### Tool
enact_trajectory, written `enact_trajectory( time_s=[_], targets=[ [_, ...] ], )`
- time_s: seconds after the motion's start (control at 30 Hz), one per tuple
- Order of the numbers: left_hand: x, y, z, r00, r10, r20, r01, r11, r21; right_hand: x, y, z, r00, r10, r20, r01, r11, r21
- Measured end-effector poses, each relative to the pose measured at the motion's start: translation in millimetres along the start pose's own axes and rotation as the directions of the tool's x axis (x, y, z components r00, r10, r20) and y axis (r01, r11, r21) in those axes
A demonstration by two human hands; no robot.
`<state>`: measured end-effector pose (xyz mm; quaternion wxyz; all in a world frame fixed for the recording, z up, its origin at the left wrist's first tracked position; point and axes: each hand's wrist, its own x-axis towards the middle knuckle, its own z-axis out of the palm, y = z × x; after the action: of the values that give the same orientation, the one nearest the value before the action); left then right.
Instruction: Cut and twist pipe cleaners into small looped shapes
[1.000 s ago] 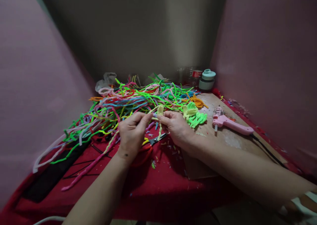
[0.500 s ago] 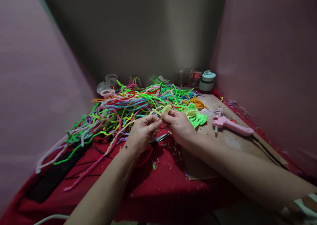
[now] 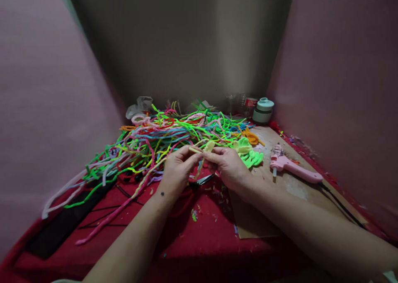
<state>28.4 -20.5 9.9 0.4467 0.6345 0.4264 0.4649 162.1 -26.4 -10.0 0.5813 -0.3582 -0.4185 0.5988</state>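
Observation:
Between my hands is a pale yellow pipe cleaner [image 3: 209, 146], bent into a small flat petal-like loop with loose ends. My left hand [image 3: 179, 169] pinches one end with thumb and forefinger. The base of the loop is in the closed fingertips of my right hand [image 3: 229, 167]. Under the hands lies a pair of scissors [image 3: 205, 179], its handles dark and partly hidden by my left wrist. Just right of my right hand rest green and yellow pipe-cleaner pieces [image 3: 250, 153] shaped like leaves or petals.
A large tangle of coloured pipe cleaners [image 3: 174, 129] covers the back of the red cloth [image 3: 199, 233]. On a brown board [image 3: 255, 227] at right lies a pink glue gun [image 3: 295, 168] with its black cord. A lidded teal container [image 3: 263, 110] stands behind. Pink walls flank both sides.
My left finger and thumb have shifted on the pipe cleaner, and one end now points left across the fingertips. The whole view has moved slightly; the other things lie as before.

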Motion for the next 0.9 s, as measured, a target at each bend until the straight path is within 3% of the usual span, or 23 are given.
enact_trajectory(
  time_s=[0.1,0.3,0.53,0.67,0.83,0.9],
  targets=[
    [1,-2,-2.4,0.997,-0.059,-0.046,0.056,0.997,-0.051,1,3,-1,0.999,0.024,0.048,-0.024,1.0,0.004],
    [4,-6,-10.9,0.983,-0.17,0.064,0.179,0.968,-0.175,4,5,-5,1.0,0.031,-0.004,-0.03,0.998,0.058],
    [2,-9,-8.3,0.956,-0.24,0.17,0.257,0.963,-0.087,-2,-3,-2,0.993,-0.1,-0.057,0.082,0.963,-0.258],
    [2,-9,-6.5,0.96,-0.232,0.153,0.243,0.968,-0.054,-4,-5,-5,0.955,-0.295,-0.023,0.25,0.845,-0.473],
    [1,-8,0.6,0.992,-0.117,0.045,0.114,0.992,0.06,-6,-4,-8,0.844,-0.53,0.084,0.438,0.591,-0.677],
    [1,-9,2.6,0.997,-0.069,0.018,0.068,0.995,0.069,-5,-5,-7,0.836,-0.543,0.075,0.441,0.584,-0.681]
  ],
)
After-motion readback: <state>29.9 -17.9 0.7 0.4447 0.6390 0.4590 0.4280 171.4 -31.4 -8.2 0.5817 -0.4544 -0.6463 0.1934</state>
